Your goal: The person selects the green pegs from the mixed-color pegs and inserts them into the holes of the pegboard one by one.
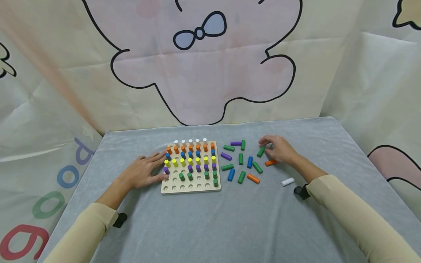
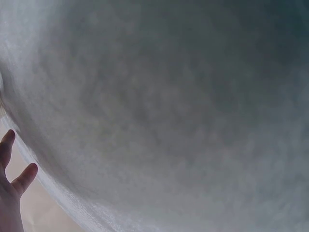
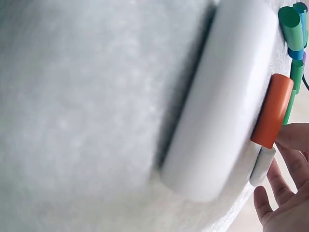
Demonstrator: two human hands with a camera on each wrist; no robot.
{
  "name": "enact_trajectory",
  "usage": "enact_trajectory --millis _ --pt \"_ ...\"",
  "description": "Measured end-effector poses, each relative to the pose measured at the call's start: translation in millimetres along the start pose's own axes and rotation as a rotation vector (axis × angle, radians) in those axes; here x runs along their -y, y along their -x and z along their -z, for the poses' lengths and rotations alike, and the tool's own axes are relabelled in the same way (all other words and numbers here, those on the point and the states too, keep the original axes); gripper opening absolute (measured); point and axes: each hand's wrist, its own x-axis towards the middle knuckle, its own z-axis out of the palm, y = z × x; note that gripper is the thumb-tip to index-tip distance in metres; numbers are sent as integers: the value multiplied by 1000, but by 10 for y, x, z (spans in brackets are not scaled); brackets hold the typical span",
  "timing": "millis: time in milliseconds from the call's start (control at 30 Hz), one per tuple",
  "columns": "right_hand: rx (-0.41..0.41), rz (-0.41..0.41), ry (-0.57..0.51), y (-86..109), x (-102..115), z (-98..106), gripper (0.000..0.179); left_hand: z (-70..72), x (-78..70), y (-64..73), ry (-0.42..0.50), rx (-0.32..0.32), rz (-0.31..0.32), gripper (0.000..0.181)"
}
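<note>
A light wooden pegboard (image 1: 190, 189) holds rows of upright white, orange, blue, yellow, purple and green pegs. My left hand (image 1: 144, 170) lies along its left edge, fingers extended and the thumb at the lower left side. Right of the loose pegs, my right hand (image 1: 279, 149) has its thumb and index finger at one end of a green peg (image 1: 261, 152), seemingly pinching it. Close below that hand is an orange peg (image 1: 271, 162). The right wrist view shows a small white peg (image 3: 263, 166) beside the fingers; the left wrist view shows only part of the left hand (image 2: 12, 188).
Loose green, blue, purple and orange pegs lie scattered between board and right hand, among them a blue peg (image 1: 231, 174) and a purple peg (image 1: 226, 156). A white peg (image 1: 287, 182) lies near the right wrist. Grey cloth (image 1: 197, 226) covers the table; a printed curtain (image 1: 197, 73) hangs behind.
</note>
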Motion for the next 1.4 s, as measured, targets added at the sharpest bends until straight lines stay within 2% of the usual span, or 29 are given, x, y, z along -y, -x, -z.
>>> enact_trajectory --millis 633,1000,1400 --pt "19 76 58 97 25 87 30 15 -7 4 10 -7 -16 84" --pt "6 123 15 154 129 118 33 18 2 4 15 -13 -30 83" --pt "-29 120 -117 128 228 -5 34 21 -4 4 4 0 -15 85"
